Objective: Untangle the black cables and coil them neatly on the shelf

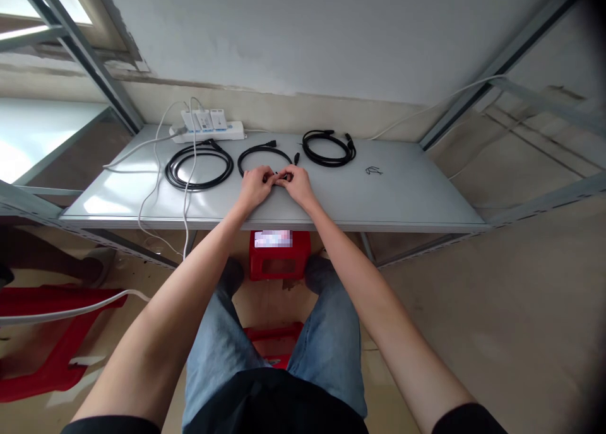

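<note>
My left hand (257, 185) and my right hand (298, 184) meet over the near side of a coiled black cable (255, 148). Both hands are closed, thumbs and fingertips pinched together on the cable's near side. Whether a thin tie sits between the fingertips is too small to tell. The cable's two plug ends point away from me and to the right. On the left lies another coiled black cable (201, 185), and a third coil (329, 163) rests to the right. Beyond it are a few thin black ties (373, 170) in a small heap.
A grey metal shelf (402, 200) bears the cables. At its back left stands a white power strip (230, 131) with chargers; white cords trail over the front edge. Metal posts flank the shelf. A red stool (279, 260) stands underneath; another person's leg (52, 257) shows at left.
</note>
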The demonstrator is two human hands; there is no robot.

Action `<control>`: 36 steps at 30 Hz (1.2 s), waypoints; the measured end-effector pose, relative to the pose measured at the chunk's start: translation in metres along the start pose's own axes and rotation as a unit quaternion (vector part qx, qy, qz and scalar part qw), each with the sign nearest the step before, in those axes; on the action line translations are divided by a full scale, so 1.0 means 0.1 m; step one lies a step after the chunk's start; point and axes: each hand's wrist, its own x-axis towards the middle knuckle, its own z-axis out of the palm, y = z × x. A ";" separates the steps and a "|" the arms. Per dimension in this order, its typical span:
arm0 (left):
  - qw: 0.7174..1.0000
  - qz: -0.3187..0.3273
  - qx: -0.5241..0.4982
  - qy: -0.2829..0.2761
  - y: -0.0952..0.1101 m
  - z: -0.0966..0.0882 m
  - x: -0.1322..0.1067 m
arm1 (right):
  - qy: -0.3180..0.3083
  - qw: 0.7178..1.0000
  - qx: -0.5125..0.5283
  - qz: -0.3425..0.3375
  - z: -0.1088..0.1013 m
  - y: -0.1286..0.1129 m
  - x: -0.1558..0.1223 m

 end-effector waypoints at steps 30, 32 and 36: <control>0.999 0.031 0.014 -0.034 0.07 -0.03 -0.03 | 0.006 0.999 0.028 0.017 -0.05 -0.15 -0.07; 0.999 0.033 0.022 -0.035 0.07 -0.03 -0.03 | 0.008 0.999 0.030 0.017 -0.05 -0.14 -0.06; 0.998 0.034 0.028 -0.033 0.06 -0.01 -0.03 | 0.008 0.999 0.029 0.017 -0.03 -0.11 -0.05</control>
